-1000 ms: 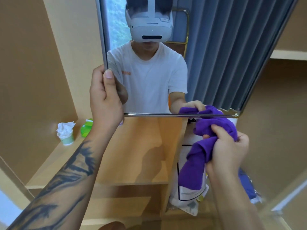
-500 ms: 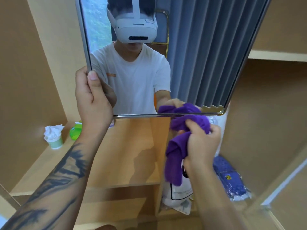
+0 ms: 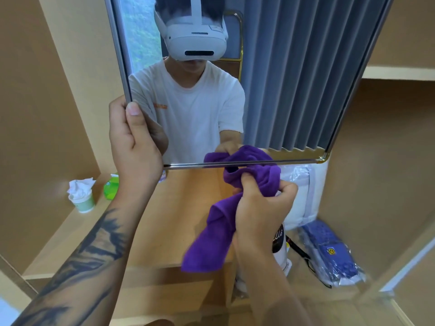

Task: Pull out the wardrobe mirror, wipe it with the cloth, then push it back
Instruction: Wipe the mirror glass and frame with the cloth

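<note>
Gripping the mirror (image 3: 270, 90) by its lower-left corner, the left hand (image 3: 135, 147) has its thumb laid flat on the glass and its fingers wrapped behind the frame. The right hand (image 3: 261, 205) is closed round a bunched purple cloth (image 3: 219, 222), its top wad touching the mirror's bottom edge at about 5 o'clock on the glass while a loose tail hangs below the fist.

The mirror stands pulled out from the wardrobe and faces the person, so the first step looks done. Wiping appears to be in hand along the lowest strip; whether the upper glass is already clean cannot be judged, since no streaks or smears show clearly. Pushing the mirror back remains.

On the shelf (image 3: 179, 208) below, at 9 o'clock from the cloth, sit a paper cup (image 3: 83, 201) stuffed with tissue and, just beside it, a green pack (image 3: 110, 190), partly hidden by the left wrist. At 3 to 4 o'clock of the right hand lie a clear-wrapped white bundle (image 3: 303, 196) and a blue packet (image 3: 329, 252) in the lower compartment. None of these seems to sit in the mirror's path, though its track is out of view.
</note>
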The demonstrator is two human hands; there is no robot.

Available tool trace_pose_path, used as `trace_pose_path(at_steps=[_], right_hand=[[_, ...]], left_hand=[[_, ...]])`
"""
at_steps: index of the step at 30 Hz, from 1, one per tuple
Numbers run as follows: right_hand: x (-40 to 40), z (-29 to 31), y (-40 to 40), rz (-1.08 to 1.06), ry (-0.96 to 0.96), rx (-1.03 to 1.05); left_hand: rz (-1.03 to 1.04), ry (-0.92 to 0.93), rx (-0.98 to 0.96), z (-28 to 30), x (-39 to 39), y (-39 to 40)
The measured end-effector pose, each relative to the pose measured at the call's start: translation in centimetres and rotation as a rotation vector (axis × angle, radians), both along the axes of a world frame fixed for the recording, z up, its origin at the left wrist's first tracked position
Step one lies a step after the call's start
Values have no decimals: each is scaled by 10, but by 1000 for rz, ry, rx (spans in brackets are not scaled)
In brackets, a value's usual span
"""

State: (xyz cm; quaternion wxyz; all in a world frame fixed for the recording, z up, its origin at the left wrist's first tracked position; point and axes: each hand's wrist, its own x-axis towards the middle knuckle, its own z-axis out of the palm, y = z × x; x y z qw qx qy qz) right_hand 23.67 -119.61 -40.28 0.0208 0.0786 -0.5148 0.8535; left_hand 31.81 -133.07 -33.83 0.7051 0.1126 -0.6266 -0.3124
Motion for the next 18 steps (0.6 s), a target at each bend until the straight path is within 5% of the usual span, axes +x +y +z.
trace_pose_path(at_steps=[12, 18], right_hand=[[-56, 16, 36, -134, -179, -101], [-55, 9, 37, 85, -132, 28]], left_hand=[[-1, 10, 7, -1, -2, 2], [-1, 25, 18, -3, -4, 1]])
